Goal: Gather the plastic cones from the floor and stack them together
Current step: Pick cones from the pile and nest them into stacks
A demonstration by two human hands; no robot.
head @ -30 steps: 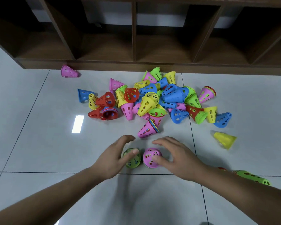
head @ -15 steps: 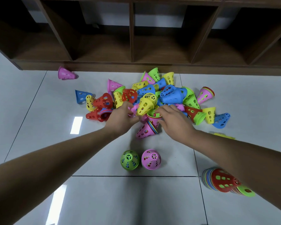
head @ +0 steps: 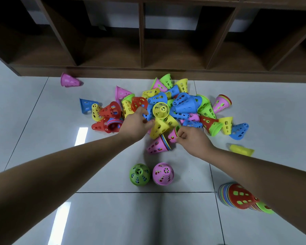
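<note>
Hands: two, left hand and right hand.
Pile: one, its cones too overlapped to count.
Upright cones: two at the pile's 6 o'clock, green cone and pink cone.
Stray cones: two, stray pink cone at 10 o'clock and stray yellow cone at 4 o'clock.
Tall stack: one, at 5 o'clock.
Shelf compartments: five in view.

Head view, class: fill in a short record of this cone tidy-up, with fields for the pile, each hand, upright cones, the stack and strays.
Pile: mixed-colour cones heaped before the wooden shelf
Left hand: in the pile; hold unclear
Right hand: pinches the rim of the held pink cone
Upright: green cone beside upright pink cone
Stack: on its side, red outside
Strays: stray pink cone by the shelf, yellow cone at right
</note>
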